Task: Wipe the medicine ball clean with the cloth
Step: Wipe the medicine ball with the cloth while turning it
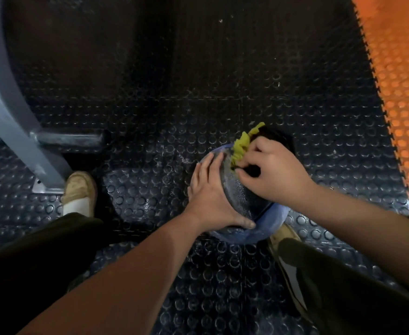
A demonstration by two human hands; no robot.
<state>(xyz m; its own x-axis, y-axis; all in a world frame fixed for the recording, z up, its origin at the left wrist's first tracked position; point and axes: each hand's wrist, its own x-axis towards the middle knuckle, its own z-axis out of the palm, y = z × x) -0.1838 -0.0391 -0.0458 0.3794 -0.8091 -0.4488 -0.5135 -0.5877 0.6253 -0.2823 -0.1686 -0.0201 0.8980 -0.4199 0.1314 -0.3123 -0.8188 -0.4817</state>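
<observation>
The medicine ball (243, 197) is black with blue bands and sits on the studded floor between my feet. My left hand (212, 192) lies flat against its left side with the fingers straight and the thumb hooked low on the near side. My right hand (271, 169) is on top of the ball, its fingers bunched around a yellow-green cloth (243, 145). The cloth sticks out past the fingers over the ball's far upper side. My right hand hides the ball's top right part.
A grey metal frame (12, 112) with a floor bar stands at the left. My left shoe (79, 192) is near its base, my right shoe (285, 240) just behind the ball. Orange studded matting (401, 93) runs along the right edge.
</observation>
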